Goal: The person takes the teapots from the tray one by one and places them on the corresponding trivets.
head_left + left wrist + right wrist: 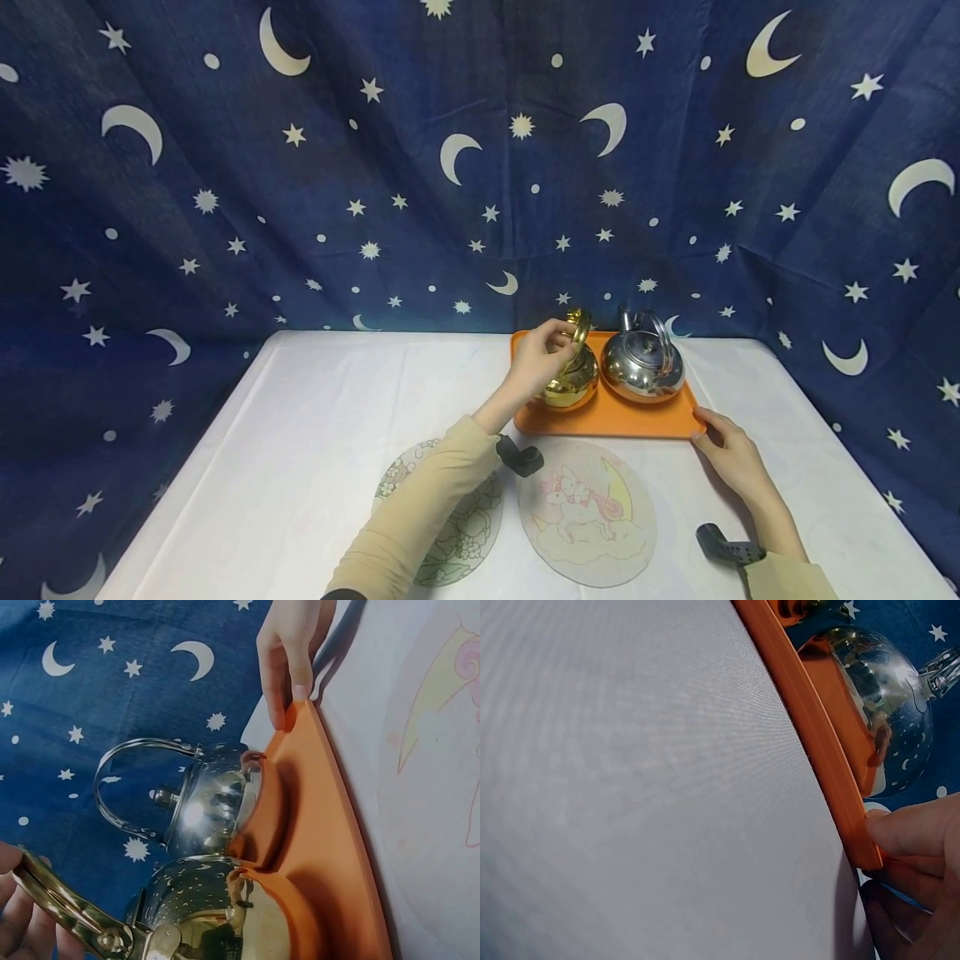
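A gold kettle [576,387] and a silver kettle [645,375] stand side by side on an orange tray [622,422] at the back of the table. My left hand [538,360] holds the gold kettle's raised handle, its fingers curled round the metal in the left wrist view. At the tray's near right corner my right hand [731,457] pinches the rim, thumb on top. In the right wrist view the thumb [907,829] presses the tray's edge, near the silver kettle [885,697]. The gold kettle's left side is partly hidden behind my left hand.
Two round mats lie in front of the tray: one with a pink unicorn drawing [588,533], the other with a floral pattern [468,533], partly under my left forearm. A white cloth [300,433] covers the table. Behind it hangs a dark blue curtain [420,225] with moons and stars.
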Demonstrator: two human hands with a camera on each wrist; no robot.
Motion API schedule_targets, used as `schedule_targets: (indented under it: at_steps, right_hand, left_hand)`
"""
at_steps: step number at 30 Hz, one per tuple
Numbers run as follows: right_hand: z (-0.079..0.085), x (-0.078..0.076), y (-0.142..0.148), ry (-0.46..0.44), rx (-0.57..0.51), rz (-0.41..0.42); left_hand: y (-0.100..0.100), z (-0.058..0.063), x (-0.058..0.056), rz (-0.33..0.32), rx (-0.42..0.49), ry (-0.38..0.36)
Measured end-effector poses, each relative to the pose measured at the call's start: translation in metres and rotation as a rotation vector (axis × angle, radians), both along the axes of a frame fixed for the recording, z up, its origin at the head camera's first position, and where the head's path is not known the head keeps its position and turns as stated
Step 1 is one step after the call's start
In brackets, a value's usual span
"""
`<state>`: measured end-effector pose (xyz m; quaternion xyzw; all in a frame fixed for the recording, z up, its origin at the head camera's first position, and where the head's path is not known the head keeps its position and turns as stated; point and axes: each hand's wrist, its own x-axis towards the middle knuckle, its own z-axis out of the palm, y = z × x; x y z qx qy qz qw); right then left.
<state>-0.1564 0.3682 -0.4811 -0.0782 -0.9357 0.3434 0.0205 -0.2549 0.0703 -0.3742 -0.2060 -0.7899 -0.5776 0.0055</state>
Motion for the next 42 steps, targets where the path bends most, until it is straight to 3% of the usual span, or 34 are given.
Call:
schedule_targets:
  at_steps: [14,34,42]
  right_hand:
    - [-0.0001,-0.0008,-0.0003,0.001,-0.015,-0.003]
    - [0.0012,0.0001,-0.0009,-0.017,-0.014,-0.01]
    - [0.0004,0.0003,0.0,-0.01,-0.012,-0.011]
  left_hand:
    - [0.0015,-0.0027,-0.0028,-0.004,0.09,-0.05]
    - [0.0014,-0.0063,0.0019,0.022,0.248,-0.216]
    - [-0.0033,-0.0051,0.0029,0.006,0.301,-0.225]
